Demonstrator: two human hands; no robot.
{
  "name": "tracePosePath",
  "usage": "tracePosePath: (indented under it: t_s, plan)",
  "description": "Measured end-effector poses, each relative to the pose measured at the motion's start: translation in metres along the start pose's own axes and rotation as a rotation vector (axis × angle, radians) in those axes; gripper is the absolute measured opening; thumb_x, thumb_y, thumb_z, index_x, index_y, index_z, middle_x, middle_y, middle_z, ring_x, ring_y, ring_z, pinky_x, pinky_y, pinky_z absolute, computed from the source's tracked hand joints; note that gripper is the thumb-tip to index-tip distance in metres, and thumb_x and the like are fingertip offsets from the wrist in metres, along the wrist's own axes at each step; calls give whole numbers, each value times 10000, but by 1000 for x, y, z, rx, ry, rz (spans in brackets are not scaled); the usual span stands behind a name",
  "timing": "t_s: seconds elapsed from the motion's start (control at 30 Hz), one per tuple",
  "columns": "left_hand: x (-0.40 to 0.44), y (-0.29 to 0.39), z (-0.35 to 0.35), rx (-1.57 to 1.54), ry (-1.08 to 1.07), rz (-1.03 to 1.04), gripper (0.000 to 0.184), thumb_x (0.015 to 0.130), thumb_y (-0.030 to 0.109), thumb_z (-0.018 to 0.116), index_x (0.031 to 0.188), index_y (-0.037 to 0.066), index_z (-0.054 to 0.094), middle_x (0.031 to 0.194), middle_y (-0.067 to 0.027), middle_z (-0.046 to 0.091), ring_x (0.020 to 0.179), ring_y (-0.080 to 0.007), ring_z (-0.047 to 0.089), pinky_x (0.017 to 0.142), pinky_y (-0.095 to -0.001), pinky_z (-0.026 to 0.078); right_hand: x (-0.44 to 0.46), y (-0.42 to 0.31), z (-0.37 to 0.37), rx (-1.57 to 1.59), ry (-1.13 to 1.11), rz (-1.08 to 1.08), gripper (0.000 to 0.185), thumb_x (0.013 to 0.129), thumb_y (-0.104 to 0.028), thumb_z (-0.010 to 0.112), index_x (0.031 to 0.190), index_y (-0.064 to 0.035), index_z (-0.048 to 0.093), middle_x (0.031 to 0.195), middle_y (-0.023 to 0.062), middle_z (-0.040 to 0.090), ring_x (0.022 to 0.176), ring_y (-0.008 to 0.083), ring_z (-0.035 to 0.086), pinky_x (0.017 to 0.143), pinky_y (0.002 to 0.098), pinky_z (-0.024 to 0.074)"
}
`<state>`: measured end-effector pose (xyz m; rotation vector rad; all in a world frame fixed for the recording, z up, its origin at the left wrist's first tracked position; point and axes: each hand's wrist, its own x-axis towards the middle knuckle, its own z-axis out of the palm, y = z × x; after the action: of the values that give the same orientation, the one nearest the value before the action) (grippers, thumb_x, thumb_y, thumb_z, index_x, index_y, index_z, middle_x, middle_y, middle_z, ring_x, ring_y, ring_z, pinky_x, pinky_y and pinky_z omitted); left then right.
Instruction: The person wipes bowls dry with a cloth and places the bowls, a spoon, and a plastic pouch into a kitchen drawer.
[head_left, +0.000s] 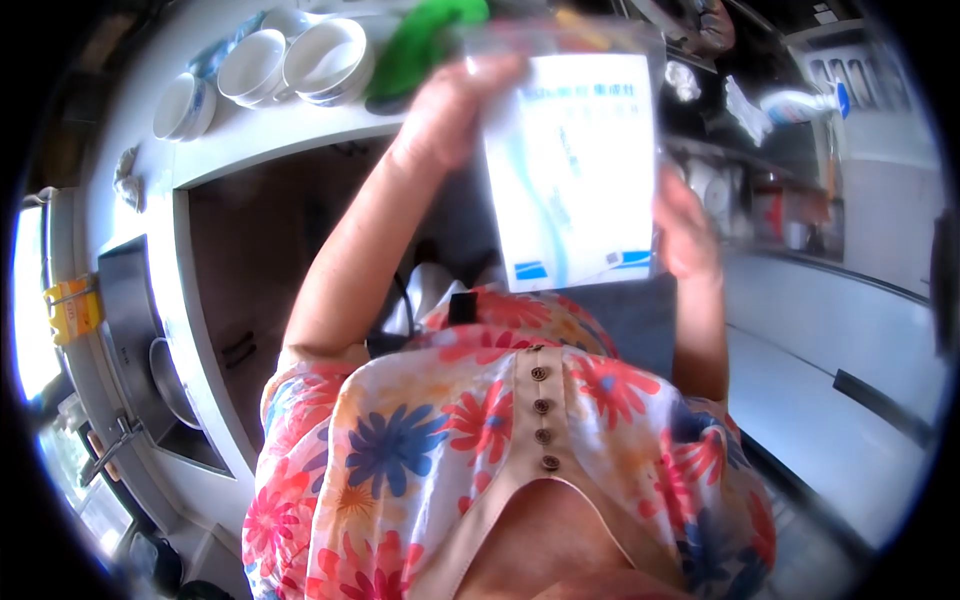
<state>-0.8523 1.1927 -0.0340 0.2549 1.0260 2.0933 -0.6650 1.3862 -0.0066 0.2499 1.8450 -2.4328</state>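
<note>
A white booklet [575, 190] with blue print sits inside a clear plastic bag [655, 60], raised upright before my chest. The light washes out much of its cover. My left hand [455, 110] grips the bag's upper left edge, its fingers partly behind it and blurred. On the opposite side, my right hand [686, 225] holds the lower right edge, some fingers hidden behind the bag. A green cloth [415, 50] lies on the counter just beyond my left hand.
White bowls [327, 60] stand on the white counter [245, 135] at upper left. A sink [175, 380] is at far left, near a yellow packet [75, 310]. At upper right lies a spray bottle [800, 105]. White drawer fronts [830, 350] are at right.
</note>
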Motion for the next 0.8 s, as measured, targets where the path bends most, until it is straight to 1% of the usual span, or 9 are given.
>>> tracePosePath:
  t_s: [0.03, 0.17, 0.33, 0.47, 0.53, 0.6, 0.67, 0.7, 0.8]
  plan:
    - [-1, 3, -3, -17, -9, 1, 277, 815, 232, 597, 991, 18, 590, 929, -100, 622, 865, -190, 605, 796, -345, 492, -3, 1, 3, 33, 48, 60, 456, 838, -143, 577, 1230, 16, 405, 1147, 87, 530, 1032, 138, 510, 875, 257, 410]
    - [-5, 13, -14, 10, -21, -3, 271, 817, 219, 601, 997, 17, 590, 937, -97, 618, 857, -189, 600, 802, -346, 484, 6, 5, 16, 34, 126, 78, 280, 872, -63, 499, 1147, -14, 516, 1018, 66, 600, 900, 105, 572, 785, 227, 463]
    - [-11, 28, -32, 50, -31, -41, 292, 814, 219, 614, 1007, 2, 584, 921, -83, 612, 842, -185, 598, 809, -345, 476, 18, 8, 17, -27, 86, 35, 278, 864, -77, 517, 1132, -7, 528, 993, 65, 610, 883, 100, 582, 771, 222, 477]
    - [-26, 50, -56, 425, 90, -160, 393, 780, 258, 641, 984, -62, 542, 842, -111, 598, 725, -175, 606, 622, -273, 513, 25, 5, 17, -74, 29, 44, 284, 856, -75, 527, 1133, -9, 531, 987, 62, 614, 872, 100, 587, 760, 222, 481]
    - [-36, 64, -64, 663, 92, -124, 367, 771, 248, 643, 985, -41, 568, 774, -95, 596, 666, -152, 596, 574, -268, 503, 33, 7, 16, -122, 8, 47, 276, 855, -72, 526, 1123, -6, 540, 967, 59, 620, 857, 97, 591, 747, 221, 483]
    - [-47, 78, -71, 943, 136, -72, 348, 814, 203, 590, 1066, -32, 541, 859, -94, 619, 711, -129, 591, 613, -237, 498, 40, 6, 14, -131, -41, 56, 271, 856, -71, 526, 1116, 0, 543, 957, 57, 623, 852, 92, 590, 747, 216, 480]
    - [-55, 92, -73, 1275, 197, 151, 324, 814, 115, 582, 1110, -8, 536, 894, -82, 625, 726, -119, 589, 619, -225, 488, 50, 3, 14, -190, -95, 80, 261, 857, -73, 524, 1102, 11, 549, 947, 48, 624, 844, 74, 581, 741, 205, 470]
    - [-57, 97, -68, 1266, 211, 231, 329, 787, 65, 602, 1110, 29, 548, 880, -57, 631, 748, -114, 595, 647, -222, 487, 57, 2, 14, -218, -131, 99, 261, 856, -75, 526, 1101, 11, 549, 946, 44, 624, 839, 70, 578, 738, 202, 468]
    - [-60, 104, -31, 1540, 114, 556, 389, 733, 43, 647, 1111, 59, 556, 938, -77, 620, 845, -167, 595, 742, -268, 483, 77, -6, 23, -397, -234, 122, 270, 845, -95, 547, 1092, 14, 556, 936, 42, 624, 803, 64, 564, 723, 200, 455]
